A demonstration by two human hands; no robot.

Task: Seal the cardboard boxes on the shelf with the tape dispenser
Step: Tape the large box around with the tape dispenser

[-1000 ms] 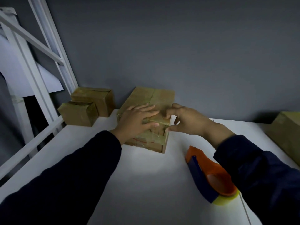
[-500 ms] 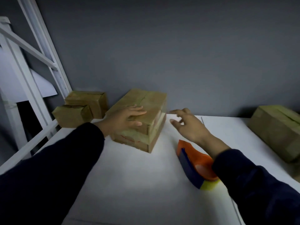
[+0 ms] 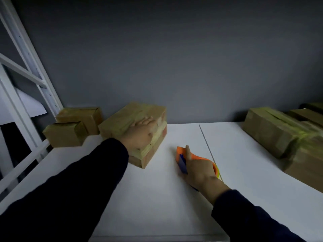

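1. Now the left hand (image 3: pixel 142 135) lies flat, fingers straight, on the cardboard box (image 3: pixel 122 119) left of centre, likely to steady it for taping.
2. The right hand (image 3: pixel 197 169) grips the orange tape dispenser (image 3: pixel 182 151), which lies on the white shelf (image 3: pixel 157 198) just right of that box. The forefinger runs along its top, probably for control.
3. Two small boxes (image 3: pixel 70 133) sit at far left, and larger boxes (image 3: pixel 272 133) wait at the right edge.
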